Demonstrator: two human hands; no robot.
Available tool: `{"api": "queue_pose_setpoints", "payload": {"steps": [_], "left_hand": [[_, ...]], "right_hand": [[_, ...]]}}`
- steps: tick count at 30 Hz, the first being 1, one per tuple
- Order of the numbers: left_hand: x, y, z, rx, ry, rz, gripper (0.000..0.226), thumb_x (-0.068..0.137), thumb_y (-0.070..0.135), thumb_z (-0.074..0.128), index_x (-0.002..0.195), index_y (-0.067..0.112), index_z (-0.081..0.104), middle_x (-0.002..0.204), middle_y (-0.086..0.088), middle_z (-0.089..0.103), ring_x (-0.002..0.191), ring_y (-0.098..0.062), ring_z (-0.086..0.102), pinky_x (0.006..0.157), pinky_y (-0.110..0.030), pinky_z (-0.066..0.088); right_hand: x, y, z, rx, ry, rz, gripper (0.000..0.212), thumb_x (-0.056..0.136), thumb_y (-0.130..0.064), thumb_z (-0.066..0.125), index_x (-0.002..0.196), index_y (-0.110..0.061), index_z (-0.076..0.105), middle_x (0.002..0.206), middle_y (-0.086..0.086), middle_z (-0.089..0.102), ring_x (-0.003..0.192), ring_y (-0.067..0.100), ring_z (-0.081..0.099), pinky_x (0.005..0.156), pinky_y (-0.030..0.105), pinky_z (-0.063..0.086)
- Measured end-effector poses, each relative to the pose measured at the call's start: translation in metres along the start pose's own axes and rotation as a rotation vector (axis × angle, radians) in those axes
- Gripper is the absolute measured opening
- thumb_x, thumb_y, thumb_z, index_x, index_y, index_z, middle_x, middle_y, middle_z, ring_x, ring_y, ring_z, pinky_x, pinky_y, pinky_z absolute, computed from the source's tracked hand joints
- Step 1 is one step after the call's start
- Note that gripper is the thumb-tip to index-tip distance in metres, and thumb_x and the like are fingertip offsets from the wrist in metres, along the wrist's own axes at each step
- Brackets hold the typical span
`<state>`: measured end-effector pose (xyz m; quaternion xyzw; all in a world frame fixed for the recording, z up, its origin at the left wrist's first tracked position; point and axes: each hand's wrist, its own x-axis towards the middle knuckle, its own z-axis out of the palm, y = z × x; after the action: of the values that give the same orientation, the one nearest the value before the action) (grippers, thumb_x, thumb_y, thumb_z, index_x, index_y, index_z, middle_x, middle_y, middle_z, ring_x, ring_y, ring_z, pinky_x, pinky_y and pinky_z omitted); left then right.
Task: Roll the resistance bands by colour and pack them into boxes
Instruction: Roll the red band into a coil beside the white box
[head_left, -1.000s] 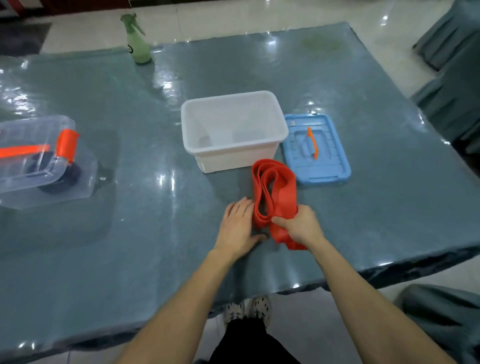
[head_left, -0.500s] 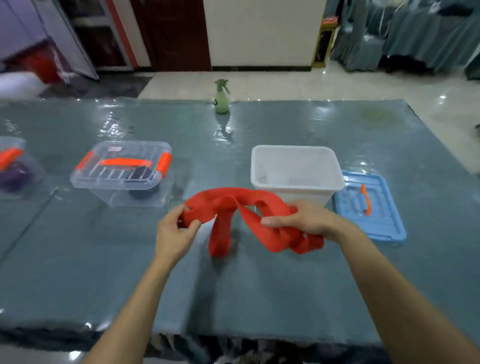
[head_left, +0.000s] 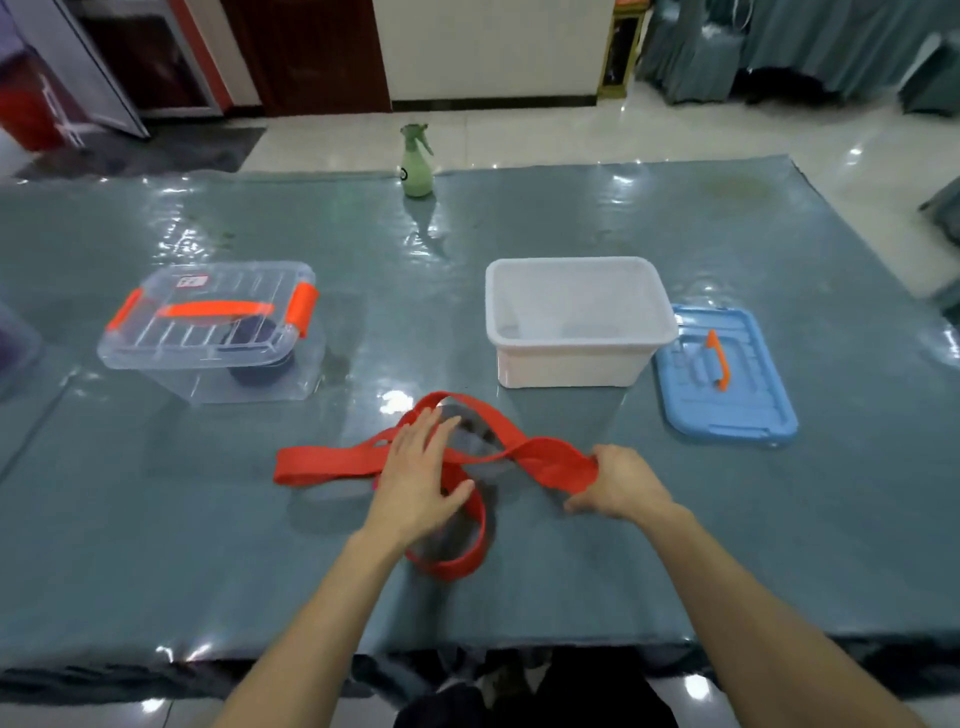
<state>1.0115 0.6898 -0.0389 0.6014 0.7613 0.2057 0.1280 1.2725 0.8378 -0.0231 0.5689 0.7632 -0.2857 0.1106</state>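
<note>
The long red rubber resistance band (head_left: 555, 460), held up in the air half a second ago, now lies spread in loose twisted loops on the grey-green desk (head_left: 208, 519) in front of the open white plastic box (head_left: 576, 364). The left grip (head_left: 423, 483) has let go and rests flat on it.

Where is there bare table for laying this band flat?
Bare: between clear box and white box; near-left, in front of the clear box; near-right, this side of the blue lid. Crowded: the middle, where left hand and right hand handle the red band.
</note>
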Motion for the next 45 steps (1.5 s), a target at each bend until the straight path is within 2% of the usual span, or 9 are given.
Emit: {"api": "queue_pose_setpoints", "payload": {"steps": [6, 9, 12, 18, 25, 30, 33, 39, 45], "left_hand": [[0.063, 0.048, 0.008, 0.089, -0.113, 0.174, 0.124, 0.077, 0.056, 0.086, 0.173, 0.017, 0.019, 0.180, -0.005, 0.021, 0.168, -0.023, 0.015, 0.137, -0.049, 0.009], [0.096, 0.074, -0.006, -0.050, -0.091, 0.163, 0.088, 0.084, 0.043, 0.081, 0.162, 0.024, 0.044, 0.164, -0.001, 0.051, 0.156, -0.024, 0.042, 0.131, -0.047, 0.024], [0.122, 0.089, -0.027, -0.236, -0.080, 0.145, 0.023, 0.094, 0.019, 0.068, 0.111, 0.034, 0.063, 0.104, 0.014, 0.073, 0.111, -0.027, 0.068, 0.091, -0.035, 0.046], [0.154, 0.109, -0.108, -0.437, -0.139, 0.130, 0.023, 0.091, 0.027, 0.078, 0.103, 0.031, 0.059, 0.078, 0.002, 0.078, 0.065, -0.015, 0.077, 0.067, -0.029, 0.058], [0.163, 0.109, -0.185, -0.299, 0.010, 0.161, 0.043, 0.069, 0.056, 0.097, 0.094, 0.031, 0.072, 0.077, 0.005, 0.071, 0.068, -0.010, 0.063, 0.067, -0.028, 0.048], [0.166, 0.105, -0.232, -0.369, 0.167, 0.157, 0.051, 0.062, 0.058, 0.097, 0.085, 0.022, 0.071, 0.070, -0.005, 0.066, 0.063, -0.010, 0.055, 0.063, -0.031, 0.044], [0.173, 0.118, -0.277, -0.387, 0.242, 0.213, 0.052, 0.058, 0.055, 0.098, 0.086, 0.021, 0.069, 0.075, -0.005, 0.070, 0.067, -0.010, 0.060, 0.067, -0.032, 0.046], [0.181, 0.144, -0.366, -0.291, 0.140, 0.263, 0.068, 0.058, 0.055, 0.105, 0.111, 0.032, 0.068, 0.097, 0.005, 0.079, 0.086, -0.011, 0.077, 0.077, -0.025, 0.060], [0.173, 0.138, -0.379, -0.563, 0.092, 0.280, 0.035, 0.094, 0.047, 0.080, 0.122, 0.027, 0.081, 0.108, -0.001, 0.082, 0.099, -0.017, 0.077, 0.092, -0.028, 0.059]], "right_hand": [[-0.019, -0.024, -0.081, -0.244, 0.213, -0.401, 0.059, 0.073, -0.035, 0.086, 0.125, -0.027, 0.060, 0.115, 0.004, 0.063, 0.106, 0.032, 0.066, 0.089, 0.042, 0.053], [-0.029, -0.041, -0.126, -0.369, 0.417, -0.533, 0.056, 0.080, -0.026, 0.076, 0.133, -0.026, 0.058, 0.113, 0.004, 0.065, 0.108, 0.033, 0.065, 0.093, 0.046, 0.047], [-0.036, -0.047, -0.156, -0.442, 0.571, -0.578, 0.065, 0.076, -0.024, 0.080, 0.138, -0.023, 0.057, 0.112, 0.003, 0.064, 0.110, 0.031, 0.064, 0.094, 0.046, 0.045], [-0.033, -0.039, -0.196, -0.069, 0.532, -0.311, 0.075, 0.065, -0.056, 0.094, 0.122, -0.024, 0.057, 0.122, -0.001, 0.062, 0.108, 0.028, 0.064, 0.092, 0.043, 0.055], [-0.025, -0.054, -0.234, 0.639, 0.217, -0.420, 0.132, 0.039, -0.051, 0.106, 0.156, -0.035, 0.047, 0.138, -0.009, 0.063, 0.119, 0.009, 0.065, 0.094, 0.026, 0.052], [-0.027, -0.079, -0.256, 1.242, 0.045, -0.653, 0.062, 0.077, -0.021, 0.097, 0.132, -0.012, 0.071, 0.112, 0.006, 0.077, 0.095, 0.020, 0.069, 0.080, 0.030, 0.055], [-0.034, -0.107, -0.287, 1.278, 0.162, -0.726, 0.034, 0.093, -0.003, 0.078, 0.126, -0.008, 0.072, 0.108, 0.007, 0.078, 0.098, 0.020, 0.070, 0.078, 0.027, 0.058], [-0.068, -0.160, -0.364, 1.203, 0.262, -0.837, 0.037, 0.098, -0.009, 0.077, 0.134, -0.006, 0.067, 0.121, 0.019, 0.077, 0.104, 0.028, 0.074, 0.093, 0.041, 0.060], [-0.093, -0.183, -0.389, 1.029, 0.426, -0.915, 0.055, 0.085, 0.000, 0.088, 0.135, -0.009, 0.067, 0.118, 0.013, 0.080, 0.114, 0.026, 0.077, 0.106, 0.042, 0.060]]}}
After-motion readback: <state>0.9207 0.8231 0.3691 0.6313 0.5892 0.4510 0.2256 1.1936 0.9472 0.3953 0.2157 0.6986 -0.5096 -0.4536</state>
